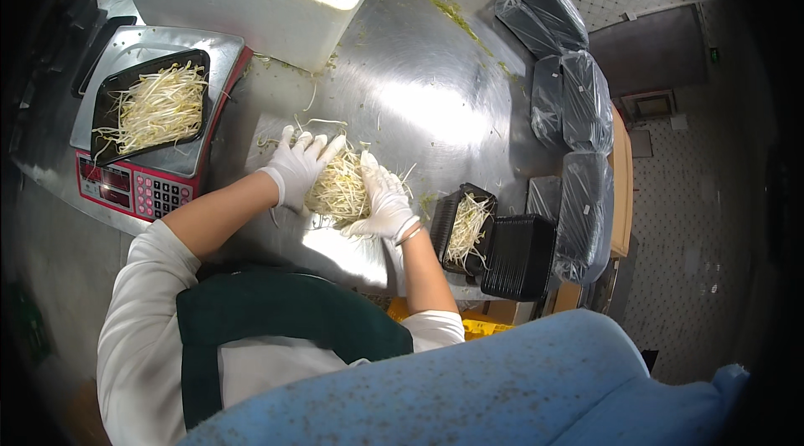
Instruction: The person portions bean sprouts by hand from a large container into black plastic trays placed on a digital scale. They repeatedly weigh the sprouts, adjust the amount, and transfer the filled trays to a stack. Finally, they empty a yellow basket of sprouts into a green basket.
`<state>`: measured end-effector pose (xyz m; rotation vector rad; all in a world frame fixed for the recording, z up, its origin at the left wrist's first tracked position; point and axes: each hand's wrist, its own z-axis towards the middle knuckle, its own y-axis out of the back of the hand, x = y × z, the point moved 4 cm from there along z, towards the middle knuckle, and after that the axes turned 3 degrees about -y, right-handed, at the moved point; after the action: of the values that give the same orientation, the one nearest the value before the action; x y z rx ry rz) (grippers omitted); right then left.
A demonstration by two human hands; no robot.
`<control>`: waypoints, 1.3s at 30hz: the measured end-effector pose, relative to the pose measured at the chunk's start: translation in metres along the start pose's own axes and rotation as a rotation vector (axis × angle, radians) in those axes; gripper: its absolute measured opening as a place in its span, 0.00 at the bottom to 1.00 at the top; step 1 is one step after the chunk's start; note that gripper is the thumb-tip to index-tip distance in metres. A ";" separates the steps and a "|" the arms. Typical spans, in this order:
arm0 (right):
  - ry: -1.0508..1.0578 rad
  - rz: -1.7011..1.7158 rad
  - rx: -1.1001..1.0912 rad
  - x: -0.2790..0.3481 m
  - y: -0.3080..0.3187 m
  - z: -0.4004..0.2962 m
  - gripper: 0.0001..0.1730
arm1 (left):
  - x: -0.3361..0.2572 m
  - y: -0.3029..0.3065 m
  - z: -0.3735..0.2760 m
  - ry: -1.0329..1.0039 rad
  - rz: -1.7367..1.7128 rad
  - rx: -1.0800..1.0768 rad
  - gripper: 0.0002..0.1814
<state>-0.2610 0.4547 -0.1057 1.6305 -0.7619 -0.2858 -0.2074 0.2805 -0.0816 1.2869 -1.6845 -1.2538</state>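
Observation:
A heap of bean sprouts (341,188) lies on the steel table between my gloved hands. My left hand (301,163) presses against its left side, fingers pointing away from me. Along the right side, my right hand (384,200) cups the heap with the palm turned inward. Both wear thin white gloves. The underside of the heap is hidden. To the left, a black tray (100,116) with more sprouts sits tilted on the metal plate of a red digital scale (217,85). A second black tray (441,233) holding sprouts stands on the right, beside stacked black trays (518,257).
A large white foam box (251,19) lined with plastic film stands at the back left. Plastic-wrapped stacks of black trays (581,100) line the right edge of the steel table (408,56). Loose sprouts and green scraps (455,14) are scattered on the metal.

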 end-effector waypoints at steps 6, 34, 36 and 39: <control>-0.259 0.179 -0.203 -0.002 0.034 -0.002 0.50 | 0.023 0.012 0.018 0.001 -0.379 -0.133 0.48; -0.321 0.221 0.131 -0.030 0.003 -0.005 0.58 | 0.052 -0.003 0.003 0.111 -0.507 0.036 0.65; -0.292 0.124 0.099 -0.019 -0.002 -0.012 0.71 | 0.029 -0.001 -0.010 0.122 -0.245 0.101 0.74; -0.404 0.068 0.098 -0.009 0.009 -0.011 0.63 | 0.004 -0.001 -0.012 0.183 -0.003 0.180 0.78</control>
<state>-0.2640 0.4688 -0.0970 1.6550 -1.1486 -0.5465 -0.1978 0.2734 -0.0786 1.4636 -1.6931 -0.9710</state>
